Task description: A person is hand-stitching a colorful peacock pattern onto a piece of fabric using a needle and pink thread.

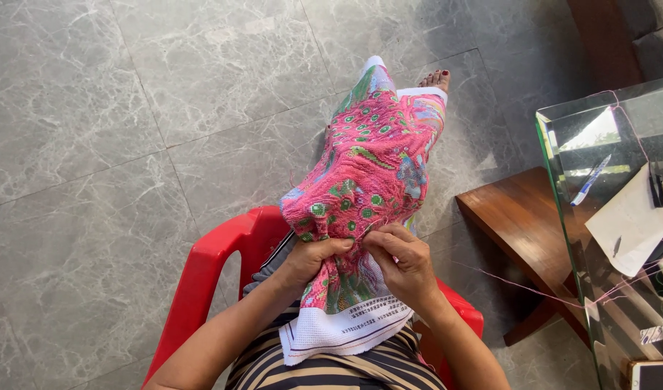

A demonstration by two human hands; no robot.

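A pink embroidered cloth [375,166] with green and blue patterns drapes over my lap and leg, its white woven edge [339,328] near my body. My left hand [311,260] grips a bunched fold of the cloth from the left. My right hand [402,260] pinches the cloth close beside it, fingers closed; a needle cannot be made out. A thin pink thread [534,287] runs from my right hand toward the glass table.
I sit on a red plastic chair [216,253] on a grey marble floor [93,144]. A glass-topped table [562,188] at the right carries papers [627,224], a pen [590,180] and pink thread. A wooden bench [519,217] stands beneath it.
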